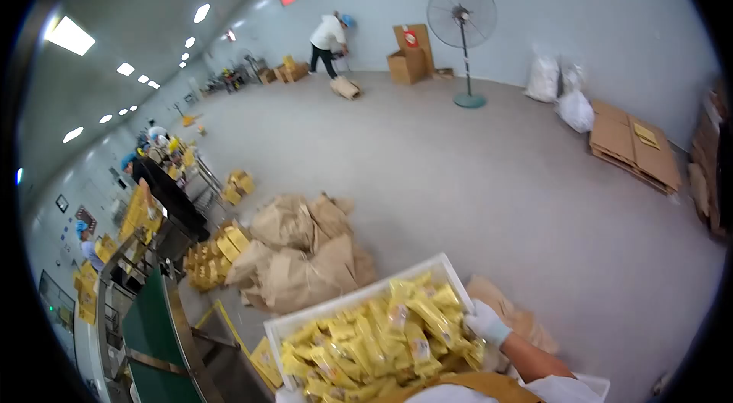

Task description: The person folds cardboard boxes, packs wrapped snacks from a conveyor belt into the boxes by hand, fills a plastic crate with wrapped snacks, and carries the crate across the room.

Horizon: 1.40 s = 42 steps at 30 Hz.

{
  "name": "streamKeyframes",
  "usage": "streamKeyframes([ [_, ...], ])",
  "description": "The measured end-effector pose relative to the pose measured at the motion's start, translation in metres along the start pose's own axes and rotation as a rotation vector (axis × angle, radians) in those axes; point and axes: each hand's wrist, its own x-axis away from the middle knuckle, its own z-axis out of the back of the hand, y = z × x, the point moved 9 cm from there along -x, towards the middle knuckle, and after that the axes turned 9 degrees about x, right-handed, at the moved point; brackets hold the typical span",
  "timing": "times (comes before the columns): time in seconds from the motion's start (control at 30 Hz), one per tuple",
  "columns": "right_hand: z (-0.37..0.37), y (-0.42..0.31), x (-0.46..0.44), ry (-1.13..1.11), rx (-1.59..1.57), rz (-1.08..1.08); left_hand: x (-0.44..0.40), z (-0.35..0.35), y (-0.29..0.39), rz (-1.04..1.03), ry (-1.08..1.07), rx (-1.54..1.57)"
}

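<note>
A white tray (456, 278) full of yellow packets (370, 338) is in front of me at the bottom of the view. My right hand (487, 324), in a white glove, grips the tray's right side, its fingers closed on the rim. At the lower left corner of the tray, a small part of my gloved left hand (290, 395) shows; its fingers are hidden. Brown sacks (305, 273) lie on the floor just beyond the tray, and another brown sack (504, 304) is behind my right hand.
A green conveyor (156, 327) runs along the left, near yellow boxes (206, 265) and a person in dark clothes (164, 189). A person in white (328, 35) bends by the back wall. A standing fan (464, 44), white bags (544, 78) and flattened cardboard (630, 143) are farther right.
</note>
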Motion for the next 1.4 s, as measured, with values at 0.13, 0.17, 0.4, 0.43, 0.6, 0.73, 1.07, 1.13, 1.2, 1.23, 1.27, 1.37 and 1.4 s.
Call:
streamKeyframes([
  [0.13,0.020,0.017,-0.015,-0.143,-0.104,-0.161,0.030,0.035,0.054,0.349,0.179,0.298],
  [0.17,0.036,0.009,-0.014,-0.151,-0.123,-0.196,0.022,0.024,0.043,0.225,0.149,0.413],
  [0.4,0.070,-0.020,-0.037,-0.146,-0.281,-0.215,0.024,0.057,0.112,0.339,0.135,0.365],
  [0.43,0.071,-0.016,-0.048,-0.136,-0.314,-0.204,0.016,0.055,0.121,0.341,0.121,0.375],
  [0.6,0.072,-0.031,-0.153,-0.095,-0.335,-0.185,-0.087,0.051,0.177,0.330,0.070,0.441],
  [0.73,0.081,-0.063,-0.282,-0.050,-0.363,-0.204,-0.234,0.050,0.258,0.216,0.090,0.405],
  [1.07,0.086,-0.127,-0.457,0.059,-0.452,-0.085,-0.431,0.119,0.374,0.116,0.054,0.386],
  [1.13,0.085,-0.135,-0.510,0.038,-0.429,-0.065,-0.458,0.113,0.382,0.152,0.043,0.423],
  [1.2,0.073,-0.144,-0.573,-0.015,-0.402,-0.031,-0.492,0.111,0.385,0.187,0.059,0.449],
  [1.23,0.067,-0.155,-0.604,-0.049,-0.371,-0.017,-0.507,0.107,0.386,0.204,0.076,0.460],
  [1.27,0.058,-0.168,-0.636,-0.079,-0.343,-0.004,-0.525,0.104,0.388,0.217,0.094,0.469],
  [1.37,0.040,-0.219,-0.726,-0.169,-0.290,-0.010,-0.574,0.103,0.405,0.341,0.109,0.503],
  [1.4,0.033,-0.239,-0.761,-0.201,-0.279,-0.014,-0.591,0.108,0.413,0.383,0.109,0.535],
])
